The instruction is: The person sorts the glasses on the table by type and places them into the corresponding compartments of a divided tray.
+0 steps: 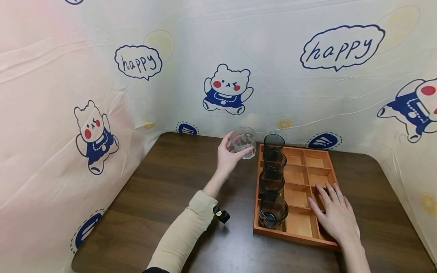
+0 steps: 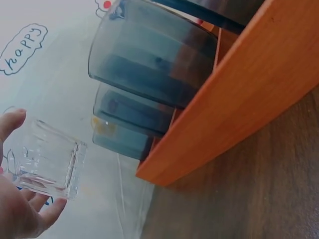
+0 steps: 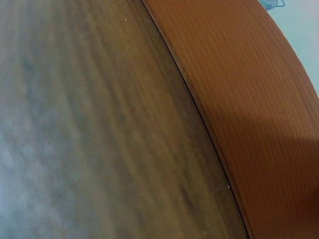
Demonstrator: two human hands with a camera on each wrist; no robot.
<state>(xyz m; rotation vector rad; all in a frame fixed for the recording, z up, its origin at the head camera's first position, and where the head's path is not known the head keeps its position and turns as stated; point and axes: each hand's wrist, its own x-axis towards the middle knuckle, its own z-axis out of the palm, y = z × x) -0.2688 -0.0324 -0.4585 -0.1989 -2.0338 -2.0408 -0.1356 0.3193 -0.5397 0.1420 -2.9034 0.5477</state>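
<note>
Left of the tray's far end, my left hand (image 1: pixel 226 158) grips a clear glass (image 1: pixel 245 143) between thumb and fingers, held up in the air. In the left wrist view that faceted clear glass (image 2: pixel 52 162) is tipped, apart from the tray. A wooden compartment tray (image 1: pixel 302 223) has several dark tinted glasses in its left column; the nearest is a round dark glass (image 1: pixel 273 212). My right hand (image 1: pixel 338 218) rests over the tray's right side, fingers spread and fairly straight, holding nothing. The right wrist view shows only the tray's side wall (image 3: pixel 244 89) and the tabletop, with no hand.
A dark wood table (image 1: pixel 153 204) carries the tray on its right half. Behind it hangs a pale printed cloth (image 1: pixel 269 57), close to the table's back edge. A black strap device (image 1: pixel 221 214) is on my left sleeve. Tray dividers (image 1: pixel 300 184) stand between compartments.
</note>
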